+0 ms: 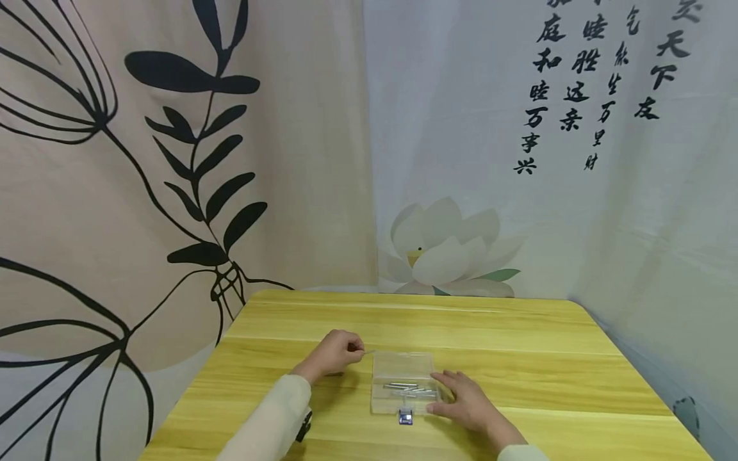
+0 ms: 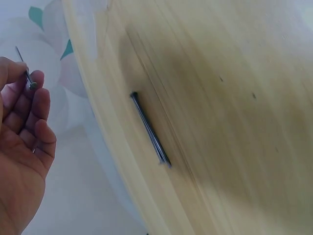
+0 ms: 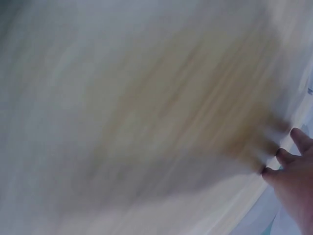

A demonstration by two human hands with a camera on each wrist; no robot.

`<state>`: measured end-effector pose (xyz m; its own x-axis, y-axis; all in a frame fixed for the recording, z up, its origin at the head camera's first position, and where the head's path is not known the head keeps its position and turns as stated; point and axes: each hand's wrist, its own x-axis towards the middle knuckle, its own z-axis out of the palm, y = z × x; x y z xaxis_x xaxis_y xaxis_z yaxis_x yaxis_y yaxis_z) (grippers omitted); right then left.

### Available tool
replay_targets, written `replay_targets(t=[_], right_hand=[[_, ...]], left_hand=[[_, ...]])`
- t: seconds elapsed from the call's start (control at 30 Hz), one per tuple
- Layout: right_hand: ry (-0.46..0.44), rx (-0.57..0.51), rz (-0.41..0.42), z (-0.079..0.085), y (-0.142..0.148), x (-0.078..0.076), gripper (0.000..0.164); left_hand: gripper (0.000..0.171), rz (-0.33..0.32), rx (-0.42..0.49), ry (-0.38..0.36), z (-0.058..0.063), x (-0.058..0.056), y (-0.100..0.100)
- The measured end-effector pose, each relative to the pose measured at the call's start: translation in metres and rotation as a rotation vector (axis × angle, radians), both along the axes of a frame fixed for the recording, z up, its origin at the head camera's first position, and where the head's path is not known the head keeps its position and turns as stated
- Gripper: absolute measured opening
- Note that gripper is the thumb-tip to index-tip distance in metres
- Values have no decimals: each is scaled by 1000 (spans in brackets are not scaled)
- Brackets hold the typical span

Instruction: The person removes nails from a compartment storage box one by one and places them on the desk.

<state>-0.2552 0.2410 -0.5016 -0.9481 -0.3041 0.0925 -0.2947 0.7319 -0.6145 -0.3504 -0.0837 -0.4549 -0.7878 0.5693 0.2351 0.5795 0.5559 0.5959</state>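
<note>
My left hand (image 1: pixel 341 349) pinches a thin metal nail (image 2: pixel 25 68) between thumb and fingertips, with its head pointing down toward the palm in the left wrist view. Just right of this hand lies a clear plastic box (image 1: pixel 401 366) with its lid folded back. Several silver nails (image 1: pixel 408 389) lie inside the front part. My right hand (image 1: pixel 466 403) rests at the box's right side, fingers spread and thumb near its front corner. On the wood below the left hand, a few dark nails (image 2: pixel 150 129) lie side by side.
The wooden table (image 1: pixel 519 358) stretches around the box, its far edge close to a printed curtain (image 1: pixel 323 160). A small blue-purple square (image 1: pixel 405 417) sits at the box's front edge. A black wrist device (image 1: pixel 303 427) shows by the left sleeve.
</note>
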Motion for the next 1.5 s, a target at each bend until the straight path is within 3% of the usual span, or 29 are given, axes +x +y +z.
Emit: replay_targets(t=[0.43, 0.83, 1.5], right_hand=[[31, 74, -77, 5, -8, 5, 74], [23, 111, -83, 2, -6, 7, 82], [8, 62, -60, -1, 0, 9, 76]], left_hand=[[11, 38, -17, -37, -4, 1, -30], [11, 57, -83, -43, -9, 2, -51], [7, 92, -175, -39, -22, 0, -65]])
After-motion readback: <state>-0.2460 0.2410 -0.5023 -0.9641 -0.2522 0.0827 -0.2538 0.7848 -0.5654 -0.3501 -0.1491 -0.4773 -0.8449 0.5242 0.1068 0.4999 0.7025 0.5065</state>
